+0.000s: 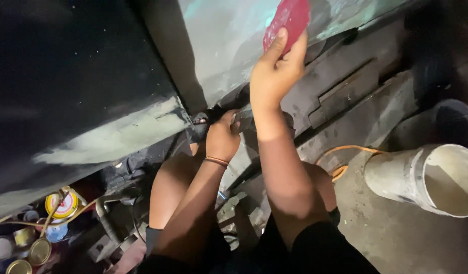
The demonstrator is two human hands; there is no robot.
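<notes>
right hand [277, 66] pinching red pad [290, 18] cut off at top, left hand [223, 137] closed on unclear dark object

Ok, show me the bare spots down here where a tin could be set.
Bare concrete floor lies in front of the white pipe, right of the right arm. The lower left is crowded with tins, hose and metal parts. The right hand presses a red pad on the grey panel; the left hand grips below.

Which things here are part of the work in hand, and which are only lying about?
In use: red pad held by right hand against grey panel; left hand at the panel's lower edge.
Lying about: white pipe, orange cable, tins.
</notes>
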